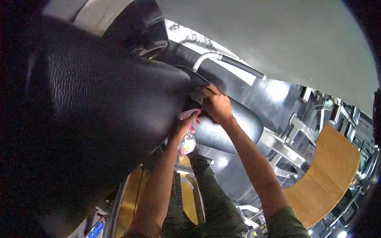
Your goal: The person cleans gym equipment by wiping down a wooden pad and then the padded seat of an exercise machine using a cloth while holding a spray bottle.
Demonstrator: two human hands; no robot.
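My left hand (188, 123) is wrapped round a clear spray bottle (187, 145) with a pink and white spray head, held just beside the large black padded cushion. Up and to the right, my right hand (217, 104) grips a crumpled grey cloth (199, 96). The cloth lies against the dark gap between the large black cushion (131, 99) and a smaller black pad (228, 129). Both hands are close together, and the fingers of my right hand partly cover the cloth.
A white metal bar with a black grip (243, 67) rises behind my hands. Grey metal machine frames (283, 148) stand at the right, beside a curved wooden panel (329, 170). Yellow panels (133, 194) are at the lower left. A black housing (139, 29) is at the top.
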